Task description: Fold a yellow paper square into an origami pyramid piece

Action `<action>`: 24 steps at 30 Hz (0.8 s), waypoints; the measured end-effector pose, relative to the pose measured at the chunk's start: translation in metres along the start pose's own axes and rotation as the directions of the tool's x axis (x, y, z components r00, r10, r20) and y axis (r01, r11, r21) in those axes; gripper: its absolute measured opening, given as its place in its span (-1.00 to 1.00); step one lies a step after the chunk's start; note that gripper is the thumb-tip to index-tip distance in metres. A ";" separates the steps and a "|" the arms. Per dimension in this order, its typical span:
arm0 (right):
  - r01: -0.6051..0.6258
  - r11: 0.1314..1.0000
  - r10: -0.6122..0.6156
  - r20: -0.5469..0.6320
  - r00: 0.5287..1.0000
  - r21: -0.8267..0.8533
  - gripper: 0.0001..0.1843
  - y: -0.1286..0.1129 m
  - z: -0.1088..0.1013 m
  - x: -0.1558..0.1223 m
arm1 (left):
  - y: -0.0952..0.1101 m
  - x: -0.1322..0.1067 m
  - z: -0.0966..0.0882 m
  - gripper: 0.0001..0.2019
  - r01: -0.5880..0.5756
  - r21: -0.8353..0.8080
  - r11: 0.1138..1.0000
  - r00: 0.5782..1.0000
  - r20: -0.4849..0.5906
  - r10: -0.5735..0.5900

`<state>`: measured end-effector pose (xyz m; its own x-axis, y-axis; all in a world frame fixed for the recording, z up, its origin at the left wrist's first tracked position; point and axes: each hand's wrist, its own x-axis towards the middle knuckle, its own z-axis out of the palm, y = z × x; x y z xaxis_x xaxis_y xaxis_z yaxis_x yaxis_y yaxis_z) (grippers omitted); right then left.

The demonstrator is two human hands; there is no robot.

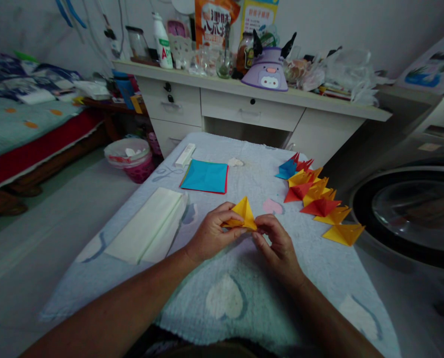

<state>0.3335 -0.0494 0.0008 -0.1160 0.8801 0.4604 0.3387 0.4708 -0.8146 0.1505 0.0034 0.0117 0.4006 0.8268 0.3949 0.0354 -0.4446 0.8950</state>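
A yellow folded origami paper [245, 213] with a pointed top is held up over the cloth-covered table. My left hand [216, 226] grips its left side between thumb and fingers. The thumb and fingertips of my right hand [276, 241] pinch its lower right corner. Beyond my hands lies a stack of square paper sheets [206, 175], blue on top with red and yellow edges showing. On the right stands a row of folded paper pieces in yellow, red and blue, the nearest a yellow folded piece [343, 233].
A long folded pale paper [145, 226] lies on the table's left side, with a small white box [185, 154] farther back. Behind stands a white desk [250, 107] crowded with jars and bags. A pink bin [132, 161] is at the left, a washing machine [412, 199] at the right.
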 end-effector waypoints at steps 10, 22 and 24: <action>0.028 0.998 -0.026 0.032 0.999 -0.064 -0.94 -0.002 -0.001 0.004 | 0.001 0.000 0.001 -0.97 -0.008 0.020 1.000 1.000 0.024 0.007; -0.161 0.980 0.162 0.000 0.987 0.118 -0.78 0.005 0.003 0.000 | 0.000 -0.001 0.004 -0.97 0.026 0.017 1.000 1.000 -0.015 -0.025; -0.157 0.984 0.153 0.047 0.987 0.090 -0.89 0.003 0.001 0.001 | -0.001 -0.001 0.004 -0.97 0.034 0.022 0.999 0.999 -0.016 -0.034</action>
<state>0.3331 -0.0466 -0.0016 -0.1069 0.9437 0.3131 0.2671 0.3306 -0.9052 0.1535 0.0012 0.0097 0.3842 0.8468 0.3679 0.0694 -0.4239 0.9031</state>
